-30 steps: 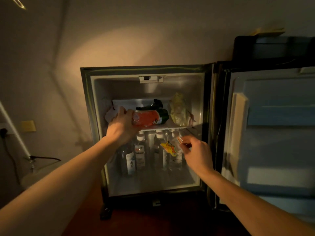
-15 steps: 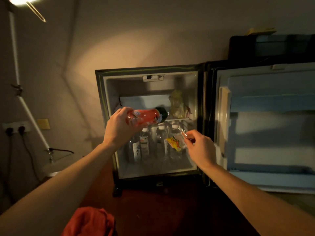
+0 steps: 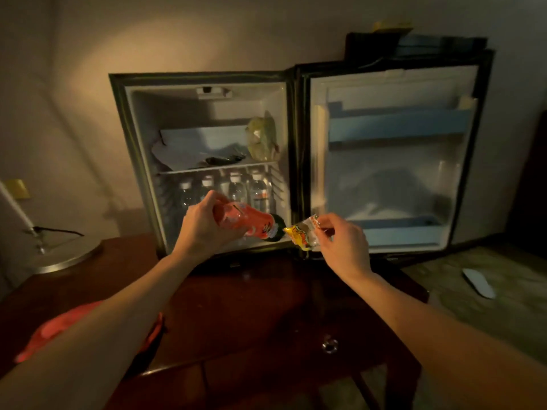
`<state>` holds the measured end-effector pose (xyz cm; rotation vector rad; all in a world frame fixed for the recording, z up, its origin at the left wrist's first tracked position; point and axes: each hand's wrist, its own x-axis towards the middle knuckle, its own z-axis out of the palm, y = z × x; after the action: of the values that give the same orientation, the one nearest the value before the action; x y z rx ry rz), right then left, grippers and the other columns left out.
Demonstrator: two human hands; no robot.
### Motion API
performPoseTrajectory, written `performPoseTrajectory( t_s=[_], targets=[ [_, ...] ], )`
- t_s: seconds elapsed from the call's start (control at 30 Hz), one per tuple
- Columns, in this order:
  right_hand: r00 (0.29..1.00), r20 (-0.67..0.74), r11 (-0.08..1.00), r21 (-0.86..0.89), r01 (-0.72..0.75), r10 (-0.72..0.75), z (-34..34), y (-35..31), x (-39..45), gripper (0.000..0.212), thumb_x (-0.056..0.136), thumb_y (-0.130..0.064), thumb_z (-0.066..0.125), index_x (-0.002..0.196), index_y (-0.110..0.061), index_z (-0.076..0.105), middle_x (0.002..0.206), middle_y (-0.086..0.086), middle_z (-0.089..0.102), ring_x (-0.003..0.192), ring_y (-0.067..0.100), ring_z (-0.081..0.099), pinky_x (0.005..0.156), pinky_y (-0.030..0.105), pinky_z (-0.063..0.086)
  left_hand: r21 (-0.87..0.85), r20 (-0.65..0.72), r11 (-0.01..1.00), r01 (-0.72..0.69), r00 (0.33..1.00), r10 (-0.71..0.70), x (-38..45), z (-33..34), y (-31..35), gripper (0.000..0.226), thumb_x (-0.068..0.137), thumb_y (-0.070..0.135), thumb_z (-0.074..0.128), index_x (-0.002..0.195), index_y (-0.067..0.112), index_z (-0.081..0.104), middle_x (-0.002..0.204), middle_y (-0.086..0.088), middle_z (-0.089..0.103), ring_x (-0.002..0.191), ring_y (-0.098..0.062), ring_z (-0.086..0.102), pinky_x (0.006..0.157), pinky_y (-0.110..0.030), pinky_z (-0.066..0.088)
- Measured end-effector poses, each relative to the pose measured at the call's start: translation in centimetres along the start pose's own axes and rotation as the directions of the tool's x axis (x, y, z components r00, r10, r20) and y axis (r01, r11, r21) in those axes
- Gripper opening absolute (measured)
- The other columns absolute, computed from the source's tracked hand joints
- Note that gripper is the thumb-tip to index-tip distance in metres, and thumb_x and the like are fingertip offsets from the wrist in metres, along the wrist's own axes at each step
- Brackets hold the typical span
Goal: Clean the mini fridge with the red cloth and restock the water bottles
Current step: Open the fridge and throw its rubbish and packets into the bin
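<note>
The mini fridge [image 3: 139,137] stands open on a dark wooden table, its door [image 3: 393,161] swung to the right. My left hand [image 3: 201,229] grips an orange-red soda bottle [image 3: 245,223] in front of the fridge's lower part. My right hand [image 3: 340,244] pinches a small yellow snack packet [image 3: 302,236]. Several water bottles [image 3: 236,187] stand in the lower compartment. A greenish bag [image 3: 262,139] and white paper [image 3: 183,149] lie on the upper shelf. The red cloth [image 3: 56,329] lies on the table at the left, partly hidden by my left forearm.
A lamp base [image 3: 62,255] with a cable sits on the table's left end. A small metal knob [image 3: 330,346] lies on the wooden table [image 3: 251,306]. A white oblong object [image 3: 478,282] rests on the greenish surface at right. A dark box [image 3: 414,47] sits on the fridge.
My left hand has drawn the soda bottle off the upper shelf and down out of the fridge. My right hand has pulled the snack packet outward. The view has backed away and tilted down.
</note>
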<state>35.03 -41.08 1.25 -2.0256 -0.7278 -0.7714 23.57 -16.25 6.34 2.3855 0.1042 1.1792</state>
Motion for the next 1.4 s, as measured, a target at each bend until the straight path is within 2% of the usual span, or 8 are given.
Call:
performPoseTrajectory(
  t_s=[0.23, 0.47, 0.6, 0.7, 0.87, 1.0, 1.13, 1.4],
  targets=[
    [0.996, -0.079, 0.998, -0.059, -0.037, 0.032, -5.5, 3.6, -3.3, 0.009, 0.088, -0.018, 0.069, 0.095, -0.015, 0.064, 0.087, -0.008, 0.067, 0.075, 0.011, 0.063, 0.067, 0.028, 0.052, -0.147, 0.114, 0.987, -0.060, 0.990, 0.077, -1.6, 4.7, 5.0, 0.066, 0.055, 0.038, 0.094, 0.106, 0.026, 0.053, 0.087, 0.011, 0.065, 0.075, -0.004, 0.064, 0.067, -0.037, 0.055],
    [0.953, -0.154, 0.952, -0.118, -0.281, 0.262, -13.6, 10.0, -7.8, 0.007, 0.091, -0.021, 0.065, 0.093, -0.023, 0.058, 0.084, -0.010, 0.063, 0.077, 0.011, 0.061, 0.066, 0.029, 0.051, -0.342, 0.248, 0.929, -0.139, 0.941, 0.232, -2.8, 12.7, 12.9, 0.058, 0.058, 0.035, 0.091, 0.096, 0.021, 0.050, 0.085, 0.007, 0.065, 0.074, -0.012, 0.066, 0.064, -0.030, 0.056],
    [0.901, -0.214, 0.903, -0.134, -0.408, 0.376, -18.6, 14.2, -10.8, 0.008, 0.091, -0.020, 0.065, 0.094, -0.025, 0.059, 0.085, -0.009, 0.063, 0.078, 0.009, 0.060, 0.068, 0.028, 0.050, -0.430, 0.291, 0.881, -0.199, 0.893, 0.343, -3.8, 18.0, 18.2, 0.058, 0.061, 0.034, 0.090, 0.101, 0.020, 0.050, 0.091, 0.007, 0.063, 0.081, -0.010, 0.066, 0.067, -0.035, 0.058],
    [0.869, -0.291, 0.878, -0.150, -0.454, 0.400, -22.2, 17.5, -13.8, 0.006, 0.091, -0.022, 0.066, 0.094, -0.022, 0.060, 0.086, -0.007, 0.063, 0.076, 0.007, 0.060, 0.065, 0.026, 0.051, -0.493, 0.342, 0.847, -0.198, 0.851, 0.398, -5.4, 22.0, 22.4, 0.058, 0.062, 0.028, 0.091, 0.101, 0.018, 0.050, 0.090, 0.014, 0.060, 0.081, 0.004, 0.063, 0.067, -0.017, 0.054],
    [0.758, -0.384, 0.769, -0.163, -0.618, 0.528, -27.8, 22.4, -19.8, 0.013, 0.093, -0.035, 0.062, 0.090, -0.022, 0.061, 0.082, -0.010, 0.063, 0.073, 0.001, 0.061, 0.064, 0.020, 0.050, -0.573, 0.524, 0.817, -0.068, 0.736, 0.429, -8.9, 30.5, 28.0, 0.056, 0.061, 0.029, 0.092, 0.098, 0.024, 0.050, 0.090, 0.008, 0.064, 0.081, -0.004, 0.067, 0.070, -0.032, 0.059],
    [0.632, -0.470, 0.659, -0.130, -0.740, 0.616, -31.6, 25.6, -25.2, 0.014, 0.093, -0.036, 0.062, 0.085, -0.025, 0.058, 0.077, -0.014, 0.059, 0.071, 0.001, 0.058, 0.059, 0.014, 0.041, -0.571, 0.629, 0.820, -0.025, 0.629, 0.457, -13.1, 36.7, 32.7, 0.063, 0.058, 0.032, 0.094, 0.101, 0.029, 0.048, 0.093, 0.015, 0.060, 0.084, 0.000, 0.063, 0.072, -0.022, 0.055],
    [0.497, -0.507, 0.519, -0.110, -0.847, 0.704, -34.1, 29.9, -30.0, 0.011, 0.092, -0.033, 0.064, 0.086, -0.026, 0.058, 0.083, -0.012, 0.063, 0.075, 0.002, 0.060, 0.064, 0.021, 0.048, -0.588, 0.681, 0.808, -0.022, 0.525, 0.510, -17.3, 43.0, 35.8, 0.063, 0.058, 0.035, 0.093, 0.099, 0.029, 0.046, 0.094, 0.013, 0.059, 0.086, -0.005, 0.062, 0.076, -0.035, 0.058],
    [0.348, -0.467, 0.345, -0.096, -0.934, 0.813, -34.9, 39.6, -36.6, 0.011, 0.091, -0.023, 0.066, 0.087, -0.029, 0.058, 0.082, -0.011, 0.063, 0.078, 0.006, 0.062, 0.067, 0.027, 0.053, -0.566, 0.762, 0.824, 0.037, 0.404, 0.506, -25.4, 55.5, 39.4, 0.059, 0.059, 0.031, 0.091, 0.093, 0.028, 0.044, 0.091, 0.008, 0.057, 0.084, -0.013, 0.058, 0.075, -0.043, 0.054]
  ],
)
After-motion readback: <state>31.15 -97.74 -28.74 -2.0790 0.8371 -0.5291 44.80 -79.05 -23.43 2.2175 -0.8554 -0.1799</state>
